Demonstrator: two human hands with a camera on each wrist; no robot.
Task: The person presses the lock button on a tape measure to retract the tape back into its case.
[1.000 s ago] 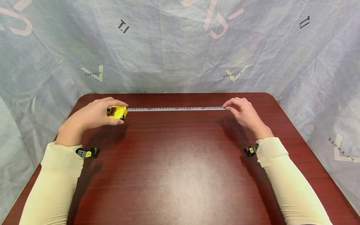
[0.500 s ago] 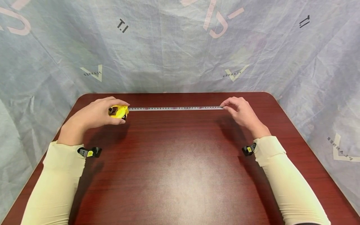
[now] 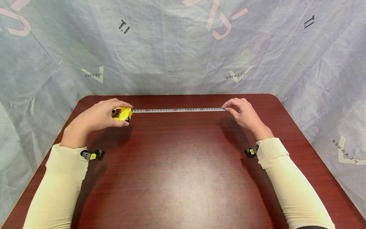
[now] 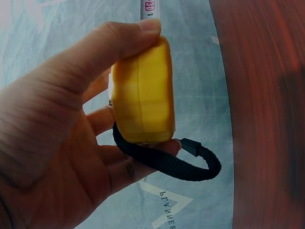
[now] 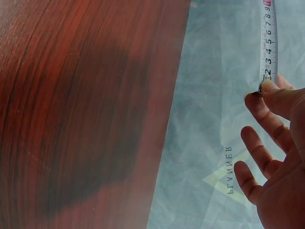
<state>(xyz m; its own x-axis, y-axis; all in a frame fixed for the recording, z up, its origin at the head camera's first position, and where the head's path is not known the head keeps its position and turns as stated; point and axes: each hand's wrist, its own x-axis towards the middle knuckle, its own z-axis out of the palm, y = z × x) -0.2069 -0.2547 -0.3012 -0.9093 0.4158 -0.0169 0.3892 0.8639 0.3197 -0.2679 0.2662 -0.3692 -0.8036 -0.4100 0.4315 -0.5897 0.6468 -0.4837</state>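
A yellow tape measure (image 3: 122, 114) is held in my left hand (image 3: 97, 116), thumb on one side and fingers on the other. From its case a white blade (image 3: 177, 110) with black and red numbers runs straight across to the right, above the table. My right hand (image 3: 244, 113) pinches the blade's free end between thumb and forefinger; the other fingers stand apart in the right wrist view. In the left wrist view the yellow case (image 4: 145, 95) shows edge-on, with a black wrist strap (image 4: 167, 162) looped beneath it. Part of the case is hidden by my fingers.
Below both hands lies a dark red wooden table (image 3: 177, 165) with rounded far corners. Grey-blue sheeting (image 3: 166, 47) with printed letters hangs behind it and along both sides.
The two hands have come slightly closer together: the left, with the case, moved a little right, and the right a little left. The stretch of blade between them is shorter.
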